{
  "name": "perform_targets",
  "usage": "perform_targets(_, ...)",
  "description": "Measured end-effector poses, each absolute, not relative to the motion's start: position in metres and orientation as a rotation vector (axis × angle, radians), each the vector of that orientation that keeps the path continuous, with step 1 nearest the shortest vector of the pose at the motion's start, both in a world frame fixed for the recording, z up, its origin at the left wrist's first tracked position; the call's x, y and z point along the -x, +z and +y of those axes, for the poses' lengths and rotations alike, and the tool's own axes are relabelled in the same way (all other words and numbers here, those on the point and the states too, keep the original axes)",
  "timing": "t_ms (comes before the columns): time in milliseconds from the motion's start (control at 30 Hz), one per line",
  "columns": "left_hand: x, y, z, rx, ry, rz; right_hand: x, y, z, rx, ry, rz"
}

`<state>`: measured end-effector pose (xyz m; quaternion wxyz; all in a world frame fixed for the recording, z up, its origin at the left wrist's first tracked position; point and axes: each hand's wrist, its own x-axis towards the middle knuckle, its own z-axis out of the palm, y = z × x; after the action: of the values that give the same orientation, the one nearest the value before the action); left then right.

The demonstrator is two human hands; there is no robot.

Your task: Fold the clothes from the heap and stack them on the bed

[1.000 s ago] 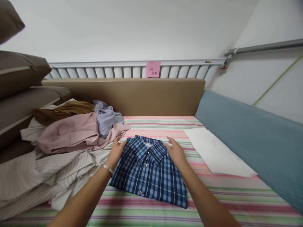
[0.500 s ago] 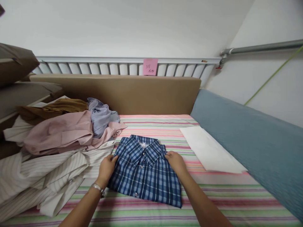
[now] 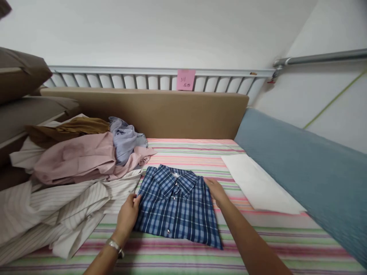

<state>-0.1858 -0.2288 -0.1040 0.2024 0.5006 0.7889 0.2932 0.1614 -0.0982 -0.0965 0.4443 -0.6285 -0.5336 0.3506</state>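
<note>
A folded blue plaid shirt (image 3: 179, 206) lies collar up on the striped bed sheet (image 3: 258, 236). My left hand (image 3: 128, 215) grips the shirt's left edge, thumb on top and fingers curled under it. My right hand (image 3: 216, 191) holds the right edge near the shoulder, fingers tucked at the fabric's side. A bracelet sits on my left wrist.
A heap of unfolded clothes (image 3: 71, 164), pink, lilac, brown and white striped, fills the left side. A folded white cloth (image 3: 258, 185) lies to the right. A blue cushion (image 3: 309, 168) lines the right wall, a tan headboard pad (image 3: 160, 114) the back. Brown pillows (image 3: 25, 99) stack far left.
Both hands have slid from the collar corners down along the shirt's sides toward me. The shirt stays in place on the sheet.
</note>
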Motion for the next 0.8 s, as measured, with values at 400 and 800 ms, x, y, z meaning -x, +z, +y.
perform_targets(400, 0.166, -0.093, -0.261, -1.469, 0.541, 2.401, -0.146, -0.103, -0.088, 1.623, 0.747, -1.484)
perform_targets(800, 0.140, -0.074, -0.248, -2.243, 0.766, 2.038, -0.106, -0.085, -0.213, 1.587, 0.120, -2.154)
